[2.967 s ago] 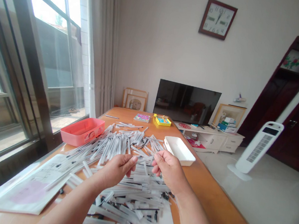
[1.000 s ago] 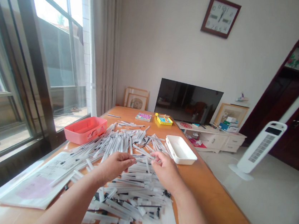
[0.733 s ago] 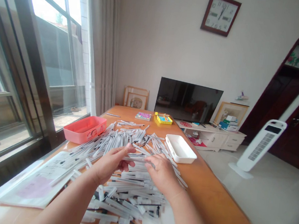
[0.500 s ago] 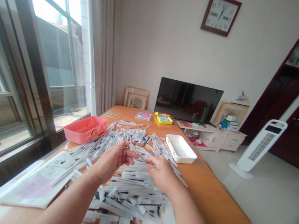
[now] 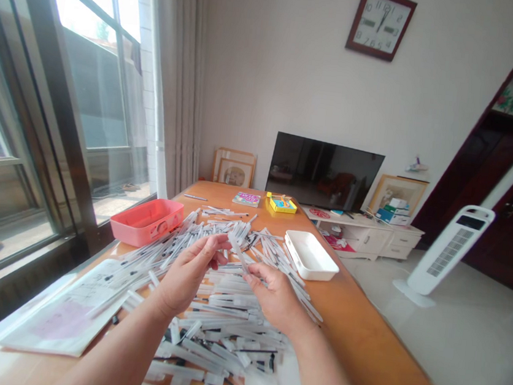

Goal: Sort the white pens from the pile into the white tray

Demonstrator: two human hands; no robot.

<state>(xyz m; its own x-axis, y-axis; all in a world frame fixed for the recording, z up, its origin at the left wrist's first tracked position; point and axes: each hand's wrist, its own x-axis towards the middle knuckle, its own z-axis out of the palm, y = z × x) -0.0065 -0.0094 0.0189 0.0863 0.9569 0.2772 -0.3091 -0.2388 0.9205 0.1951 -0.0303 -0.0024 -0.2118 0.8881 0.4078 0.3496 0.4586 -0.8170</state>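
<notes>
Apparent step: singling out pens. Right hand [image 5: 276, 300] pinches one wrapped pen [image 5: 239, 252] above the pile [image 5: 226, 331]; left hand [image 5: 189, 274] stands half open, empty. Next move likely: place it in the white tray [image 5: 311, 255].

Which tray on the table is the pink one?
The pink plastic tray, on the window side of the orange table. The other tray is white and stands on the right side.
</notes>
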